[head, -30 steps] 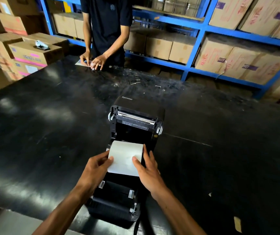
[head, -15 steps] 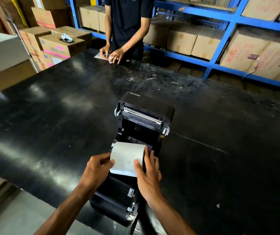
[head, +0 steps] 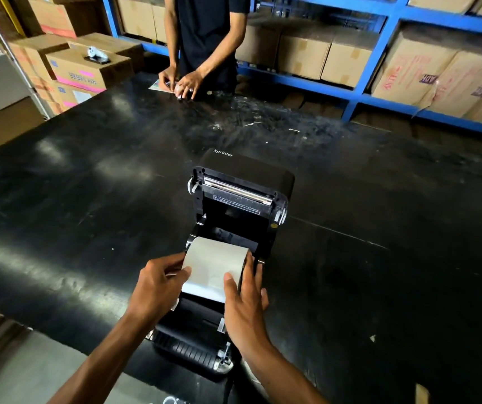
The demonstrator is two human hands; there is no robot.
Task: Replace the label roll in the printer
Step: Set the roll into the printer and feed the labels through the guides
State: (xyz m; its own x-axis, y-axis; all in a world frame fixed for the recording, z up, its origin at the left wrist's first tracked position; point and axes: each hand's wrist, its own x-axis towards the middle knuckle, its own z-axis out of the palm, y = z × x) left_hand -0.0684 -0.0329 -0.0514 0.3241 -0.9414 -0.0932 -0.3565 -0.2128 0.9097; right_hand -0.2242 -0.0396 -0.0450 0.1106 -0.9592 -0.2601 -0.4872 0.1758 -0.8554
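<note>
Label roll (head: 215,265), white and wide, sits low in the open bay of the black printer (head: 228,258), gripped from both sides. The left hand (head: 156,290) grasps its left end, thumb lying on the paper; the right hand (head: 245,304) grasps the right end, thumb on top and fingers down along the side. Behind the roll, the printer's lid (head: 245,182) stands raised, its metal bar facing the camera. The printer rests on a scuffed black table (head: 88,199). At the far edge, another person (head: 205,33) in a dark shirt handles something small. Beyond stand blue shelves (head: 379,51) of cardboard boxes (head: 301,53).
</note>
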